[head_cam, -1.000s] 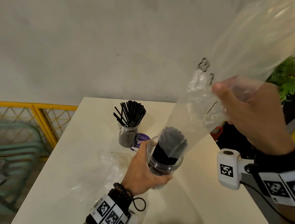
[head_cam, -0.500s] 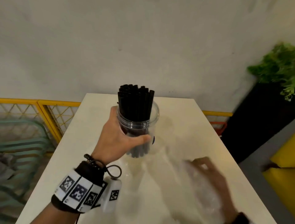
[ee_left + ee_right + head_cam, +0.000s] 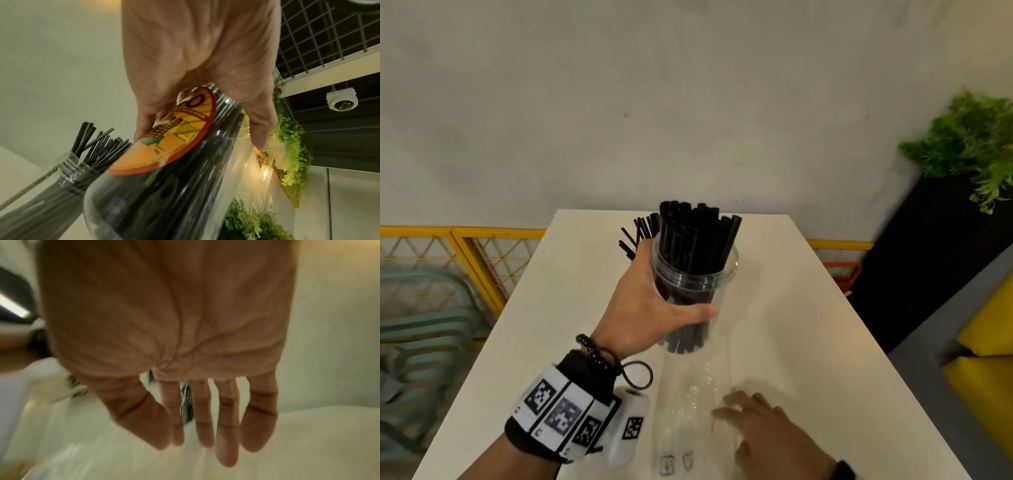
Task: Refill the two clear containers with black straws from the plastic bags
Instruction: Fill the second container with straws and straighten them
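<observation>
My left hand (image 3: 654,308) grips a clear container (image 3: 697,287) packed with thick black straws (image 3: 695,240), held just above the white table (image 3: 791,308). The left wrist view shows the same container (image 3: 174,186) with an orange label, my fingers (image 3: 259,126) curled round it. Behind it stands the second clear container (image 3: 68,167) with thin black straws (image 3: 637,233). An empty clear plastic bag (image 3: 691,404) lies flat on the table near me. My right hand (image 3: 763,425) hovers over the bag with straight, spread fingers (image 3: 226,434), holding nothing.
A yellow mesh railing (image 3: 482,253) and a green chair (image 3: 421,329) are left of the table. A black planter with green plants (image 3: 969,150) stands at the right, with yellow seats (image 3: 983,359) below it. A wall closes the far side.
The bag came off the straws and now lies flat on the table. My right hand let it go and dropped low. My left hand carried the filled container away from me, towards the second one.
</observation>
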Available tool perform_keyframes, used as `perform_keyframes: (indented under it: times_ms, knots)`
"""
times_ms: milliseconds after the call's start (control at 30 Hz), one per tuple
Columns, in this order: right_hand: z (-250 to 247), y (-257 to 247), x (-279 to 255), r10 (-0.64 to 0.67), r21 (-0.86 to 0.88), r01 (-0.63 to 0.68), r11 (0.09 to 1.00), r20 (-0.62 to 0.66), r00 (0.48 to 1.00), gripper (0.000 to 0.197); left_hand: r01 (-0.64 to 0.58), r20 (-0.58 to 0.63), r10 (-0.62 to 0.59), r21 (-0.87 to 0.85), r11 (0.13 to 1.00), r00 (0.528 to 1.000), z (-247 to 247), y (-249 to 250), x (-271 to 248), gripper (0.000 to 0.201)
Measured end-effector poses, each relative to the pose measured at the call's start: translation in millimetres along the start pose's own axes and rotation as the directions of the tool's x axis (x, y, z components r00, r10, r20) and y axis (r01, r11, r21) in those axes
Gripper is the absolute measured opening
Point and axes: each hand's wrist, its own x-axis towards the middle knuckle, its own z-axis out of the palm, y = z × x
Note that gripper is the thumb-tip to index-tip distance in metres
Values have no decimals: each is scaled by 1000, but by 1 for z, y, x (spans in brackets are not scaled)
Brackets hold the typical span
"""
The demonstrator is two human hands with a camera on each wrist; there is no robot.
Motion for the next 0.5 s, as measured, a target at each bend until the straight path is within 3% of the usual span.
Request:
perform_keyframes:
  times_ms: [67, 133, 167, 233, 300, 400, 500]
  knots:
    - [-32, 5, -6, 66, 197, -23, 980, -216, 974, 42, 17, 20, -16, -53, 998, 1000, 8, -3, -4, 90]
    - [-64, 9, -13, 153, 448, 55, 892, -414, 898, 33, 33, 32, -30, -123, 992, 999, 20, -7, -8, 92]
    - [-79, 9, -16, 209, 569, 99, 817, -450, 868, 44, 37, 35, -33, -145, 989, 999, 27, -8, -10, 93]
    - [-101, 10, -13, 247, 726, 201, 658, -459, 853, 94, 19, 54, -10, -177, 984, 999, 45, -11, -13, 93]
    - [-111, 8, 0, 222, 764, 291, 576, -488, 844, 122, -14, 78, 28, -171, 985, 997, 67, -14, -13, 91]
    - [-112, 14, 28, 181, 624, 322, 712, -606, 775, 108, -13, 72, 27, -188, 982, 997, 95, -25, -1, 84]
    - [-114, 36, 57, 238, 614, 279, 738, -623, 745, 102, 23, 115, -2, -182, 983, 993, 105, -35, 17, 90]
